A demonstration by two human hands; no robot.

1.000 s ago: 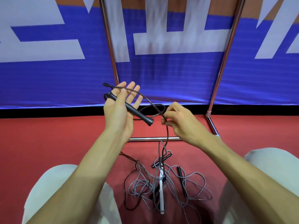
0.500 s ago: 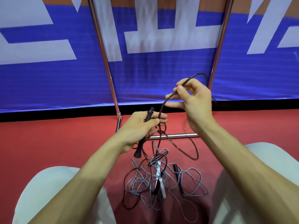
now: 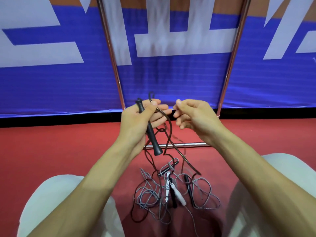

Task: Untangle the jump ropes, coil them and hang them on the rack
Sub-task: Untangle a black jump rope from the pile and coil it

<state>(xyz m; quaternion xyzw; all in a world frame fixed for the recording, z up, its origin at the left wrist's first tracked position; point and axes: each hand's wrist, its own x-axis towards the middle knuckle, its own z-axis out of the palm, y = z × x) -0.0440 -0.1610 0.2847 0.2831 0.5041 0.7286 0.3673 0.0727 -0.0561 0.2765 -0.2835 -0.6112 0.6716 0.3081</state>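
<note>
Sprawling on red floor (image 3: 59,151), tangled ropes (image 3: 168,189); blue banner (image 3: 51,86), chrome rack (image 3: 117,79) behind

Chrome tubular rack (image 3: 188,144) uprights block 11 and 1 o'clock. Tangled grey and black jump ropes (image 3: 168,185) obstruct 6 o'clock. Red floor (image 3: 51,151) passable at 9 and 3 o'clock.

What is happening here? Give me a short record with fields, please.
Left hand: grips a black handle and a dark rope
Right hand: loosely curled beside the rope, apparently holding nothing
Floor pile: grey and dark ropes, tangled, a white handle among them
Rack: metal frame, nothing hung on the visible part
Stage: untangling
</note>
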